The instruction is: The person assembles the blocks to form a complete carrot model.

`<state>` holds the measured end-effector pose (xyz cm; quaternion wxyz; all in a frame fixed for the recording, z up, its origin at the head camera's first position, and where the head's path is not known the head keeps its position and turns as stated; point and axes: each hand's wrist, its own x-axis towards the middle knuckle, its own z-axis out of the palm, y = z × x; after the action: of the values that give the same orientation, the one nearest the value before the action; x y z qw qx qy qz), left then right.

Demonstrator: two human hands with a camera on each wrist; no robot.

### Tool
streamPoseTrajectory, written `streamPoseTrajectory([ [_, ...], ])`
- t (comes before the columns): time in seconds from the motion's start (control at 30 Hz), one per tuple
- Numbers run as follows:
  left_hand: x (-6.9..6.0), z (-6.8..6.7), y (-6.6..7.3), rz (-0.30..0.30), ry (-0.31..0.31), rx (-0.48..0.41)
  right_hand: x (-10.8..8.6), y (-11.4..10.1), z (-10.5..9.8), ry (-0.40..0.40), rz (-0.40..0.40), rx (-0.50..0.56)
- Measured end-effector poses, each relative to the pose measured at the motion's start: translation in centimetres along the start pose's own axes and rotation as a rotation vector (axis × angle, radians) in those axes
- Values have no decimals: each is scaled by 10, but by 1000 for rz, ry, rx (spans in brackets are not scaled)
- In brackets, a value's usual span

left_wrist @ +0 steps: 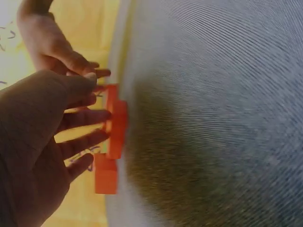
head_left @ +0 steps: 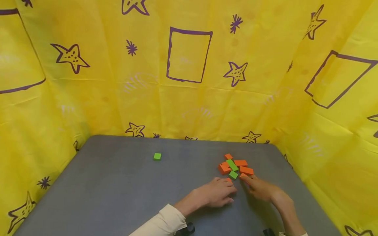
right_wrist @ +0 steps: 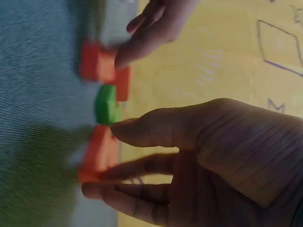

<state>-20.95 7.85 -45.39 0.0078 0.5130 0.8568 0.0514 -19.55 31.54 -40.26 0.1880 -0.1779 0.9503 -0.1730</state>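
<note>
Orange and green wooden blocks lie in a loose cluster on the grey table. My left hand is at the near side, its fingertips beside an orange block that they partly hide. In the left wrist view its fingers are spread and nearly straight before several orange blocks. My right hand pinches another orange block at the cluster's near right, thumb at one end and fingers at the other. Between the hands sits a green block, with a longer green block behind it.
A lone green block lies farther left on the grey table. More orange blocks make up the right of the cluster. Yellow cloth with purple drawings hangs along the back and sides.
</note>
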Motion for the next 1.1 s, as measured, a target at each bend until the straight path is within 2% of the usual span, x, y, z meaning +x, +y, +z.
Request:
streamPoseTrajectory([
  [0.07, -1, 1, 2, -7, 82, 37, -3, 1, -2, 18, -38, 12],
  [0.13, 0, 3, 5, -41, 133, 67, -3, 3, -2, 55, -62, -15],
  [0.27, 5, 14, 11, -138, 170, 117, 4, 10, 4, 123, -91, -143],
  [0.47, 9, 21, 12, -231, 206, 143, 15, 21, 15, 206, -152, -293],
  [0.57, 8, 21, 8, -239, 210, 124, 18, 21, 15, 223, -127, -318],
  [0.67, 1, 19, 1, -201, 238, 62, 20, 19, 14, 201, -94, -316],
  [0.8, -24, 15, -14, -149, 305, -36, 22, 12, 11, 186, -88, -325],
  [0.9, -54, 9, -28, -161, 330, -95, 22, 2, 9, 211, -135, -324],
  [1.1, -116, -8, -56, -279, 290, -253, 26, -34, 4, 335, -346, -345],
])
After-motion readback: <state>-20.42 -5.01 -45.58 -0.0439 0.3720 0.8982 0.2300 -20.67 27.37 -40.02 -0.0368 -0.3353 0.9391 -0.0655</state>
